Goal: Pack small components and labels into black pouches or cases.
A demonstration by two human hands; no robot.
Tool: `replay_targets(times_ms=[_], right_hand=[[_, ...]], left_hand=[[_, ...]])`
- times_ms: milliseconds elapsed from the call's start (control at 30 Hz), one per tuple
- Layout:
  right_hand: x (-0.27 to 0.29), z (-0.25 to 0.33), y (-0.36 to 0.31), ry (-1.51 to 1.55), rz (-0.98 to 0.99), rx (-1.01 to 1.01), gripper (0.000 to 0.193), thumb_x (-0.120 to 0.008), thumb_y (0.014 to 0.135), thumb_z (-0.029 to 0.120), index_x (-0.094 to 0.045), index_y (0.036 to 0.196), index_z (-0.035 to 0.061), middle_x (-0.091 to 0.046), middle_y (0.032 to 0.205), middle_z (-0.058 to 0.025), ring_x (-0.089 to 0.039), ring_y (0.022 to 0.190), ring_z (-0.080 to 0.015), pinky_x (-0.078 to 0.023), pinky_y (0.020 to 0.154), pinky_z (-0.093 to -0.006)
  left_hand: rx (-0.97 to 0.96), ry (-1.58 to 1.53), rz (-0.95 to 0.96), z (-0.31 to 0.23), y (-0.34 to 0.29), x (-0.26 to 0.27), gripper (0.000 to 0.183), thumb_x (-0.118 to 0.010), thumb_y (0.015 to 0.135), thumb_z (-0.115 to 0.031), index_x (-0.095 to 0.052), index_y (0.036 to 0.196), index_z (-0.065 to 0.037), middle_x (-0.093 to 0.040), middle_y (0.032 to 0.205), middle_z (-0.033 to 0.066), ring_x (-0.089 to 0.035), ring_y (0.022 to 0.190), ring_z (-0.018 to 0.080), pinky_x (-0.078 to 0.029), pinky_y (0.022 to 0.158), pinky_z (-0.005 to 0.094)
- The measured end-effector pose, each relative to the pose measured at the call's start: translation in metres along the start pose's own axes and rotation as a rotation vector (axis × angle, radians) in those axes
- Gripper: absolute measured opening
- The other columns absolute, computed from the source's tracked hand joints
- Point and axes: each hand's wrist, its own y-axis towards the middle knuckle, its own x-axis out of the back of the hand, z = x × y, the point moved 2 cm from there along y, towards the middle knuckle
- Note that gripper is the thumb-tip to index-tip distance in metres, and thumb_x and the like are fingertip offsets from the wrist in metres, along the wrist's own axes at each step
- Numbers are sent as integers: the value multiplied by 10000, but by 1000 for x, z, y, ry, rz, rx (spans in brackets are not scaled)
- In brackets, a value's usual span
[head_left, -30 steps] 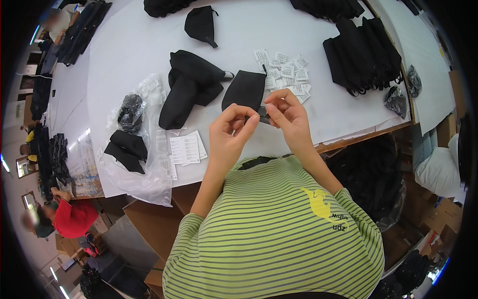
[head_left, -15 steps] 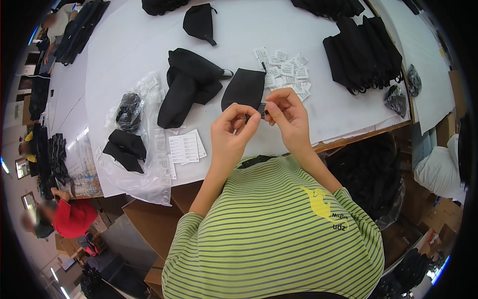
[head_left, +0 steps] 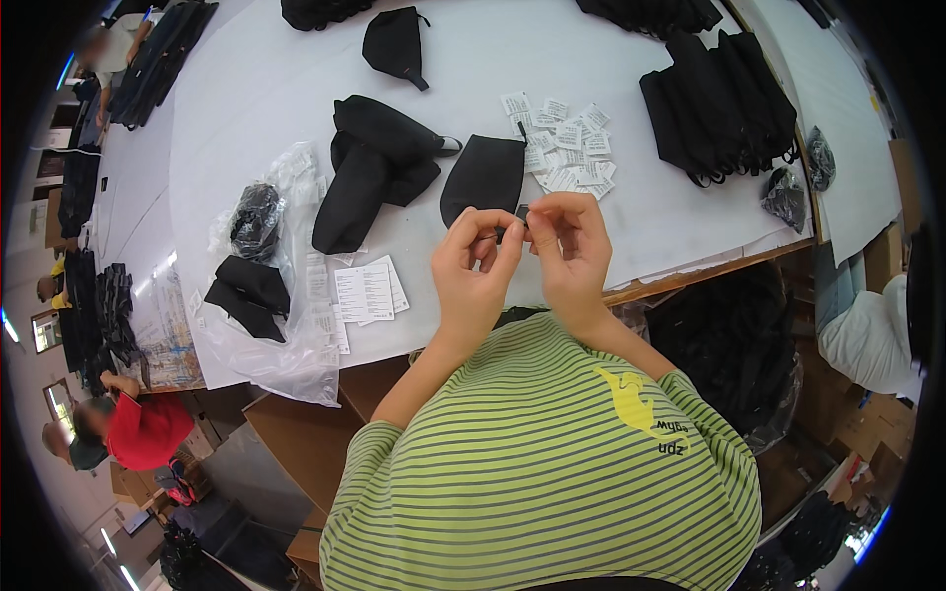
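Note:
At the table's near edge both hands are drawn together, thumbs and fingers pinched. Between them is a small dark piece (head_left: pixel 522 212), like the end of a strap; its exact kind is too small to tell. My left hand (head_left: pixel 477 264) grips it from one side, fingertips curled in. My right hand (head_left: pixel 574 252) pinches it from the other. Just beyond the fingers lies a flat black fabric pouch (head_left: pixel 485 177), wide at one end, with a short cord at its far corner. Whether the small piece joins the pouch is hidden by my fingers.
Small white printed tags (head_left: pixel 570 138) lie scattered right of the pouch. Folded black fabric (head_left: pixel 370 172) is to its left, beside a clear plastic bag (head_left: pixel 296 369) and white label sheets (head_left: pixel 365 293). A black pouch stack (head_left: pixel 719 108) sits at right. Another pouch (head_left: pixel 394 47) lies farther off.
Both hands have come closer together, the left shifting slightly right. The right fingers have closed in on the small dark piece. The pouch has moved very slightly.

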Motion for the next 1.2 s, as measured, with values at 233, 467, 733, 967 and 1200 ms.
replay_targets(times_ms=[233, 467, 733, 967, 1200], right_hand=[[3, 3, 7, -82, 10, 146, 86, -570, 907, 22, -544, 987, 38, -574, 805, -13, -542, 684, -58, -435, 612, -200], [19, 11, 20, 208, 130, -115, 97, -564, 922, 64, -519, 1008, 63, -536, 755, 8, -510, 637, -54, -394, 556, -187], [58, 11, 21, 241, 70, -107, 92, -566, 909, 44, -522, 989, 59, -559, 782, -18, -515, 643, -66, -396, 562, -196], [91, 7, 24, 194, -37, -58, 58, -549, 897, 27, -533, 949, 47, -557, 755, -24, -512, 639, -77, -383, 568, -204], [98, -2, 25, 158, -19, -101, 31, -556, 890, 33, -554, 918, 46, -557, 758, -12, -510, 635, -71, -377, 558, -196]], left_hand=[[-84, 57, 39, -1, 5, 2, 68, -650, 835, -29, -622, 878, 16, -456, 743, -32, -332, 575, 25, -310, 556, 180], [-89, 125, 633, 10, 84, 9, 251, -491, 809, 65, -625, 994, -39, -608, 919, 61, -532, 829, 169, -421, 860, 293], [-369, 778, 990, 33, 103, -1, 425, -537, 693, 93, -613, 1042, -137, -576, 998, 53, -493, 995, 268, -382, 921, 355], [-573, 1098, 632, 31, 100, 27, 263, -679, 678, -3, -586, 913, -78, -563, 951, 28, -489, 994, 232, -374, 880, 334], [-611, 942, 542, 57, 98, 38, 203, -704, 727, -56, -604, 903, -54, -597, 898, 68, -536, 937, 273, -423, 840, 370]])
